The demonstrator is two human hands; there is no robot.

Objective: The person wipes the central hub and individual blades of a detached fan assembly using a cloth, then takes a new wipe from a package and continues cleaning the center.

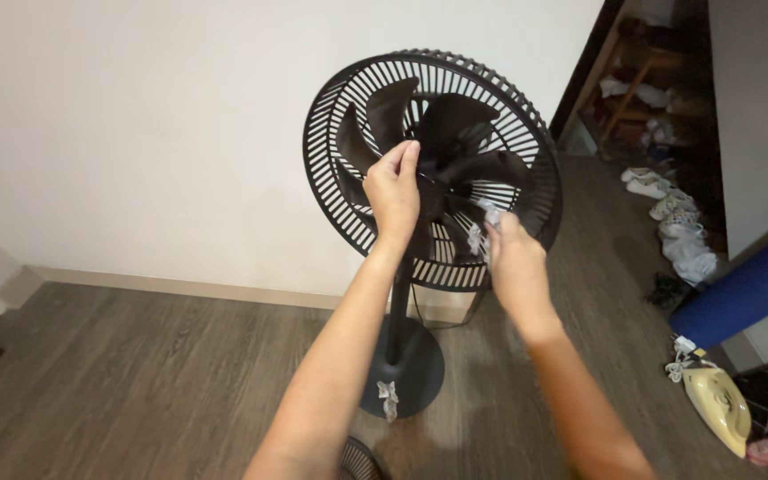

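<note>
Black pedestal fan point(433, 169): stands upright on the wood-look floor point(135, 373), close to the white wall point(135, 116), centre of the room. The front grille is off; the rear grille point(526, 133) rings the bare dark blades point(455, 133). The pole runs down to a round base point(406, 364).

Left hand point(393, 191): raised at the left of the hub, fingertips pinched on the edge of a blade.

Right hand point(513, 253): just right of the hub and lower, fingers closed around a crumpled whitish wipe point(482, 233), which is pressed against the blades.

Second crumpled wipe point(388, 398): lies on the near edge of the fan base.

Round black grille piece point(357, 460): only partly seen at the near edge, below the left forearm; what it is exactly I cannot tell.

Shoes point(677, 222): a row of light pairs along the floor at far right, running toward a doorway with a wooden rack point(642, 71).

Blue roll or cushion point(748, 284): right side, tilted against the wall.

Yellowish clothes iron point(717, 400): near right on the floor, cord beside it.
</note>
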